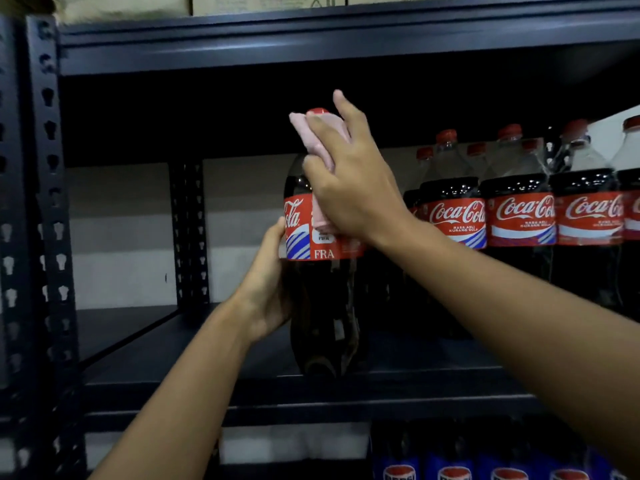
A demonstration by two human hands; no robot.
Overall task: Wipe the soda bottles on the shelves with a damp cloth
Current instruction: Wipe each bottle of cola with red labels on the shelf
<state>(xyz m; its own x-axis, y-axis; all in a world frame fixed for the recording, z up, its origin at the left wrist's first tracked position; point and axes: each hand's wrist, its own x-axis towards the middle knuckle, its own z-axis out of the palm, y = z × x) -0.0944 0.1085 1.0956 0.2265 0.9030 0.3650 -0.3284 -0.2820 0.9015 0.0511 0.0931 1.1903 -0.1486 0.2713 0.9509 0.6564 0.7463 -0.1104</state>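
My left hand (266,292) grips the bottle (325,313) low, right hand (353,188) clasps the cloth (303,128) round its neck; I'd wipe downward, twisting.

bottle: a cola bottle (322,271) stands upright near the shelf (207,344) front edge
left hand (266,292): grips its lower body
right hand (349,181): presses a pink cloth (311,136) against neck
right: more cola bottles (519,209)

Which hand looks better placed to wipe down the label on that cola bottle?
Probably the right hand: it presses the pink cloth against the neck of the bottle, just above the label, while the left hand grips it lower down, steadying it.
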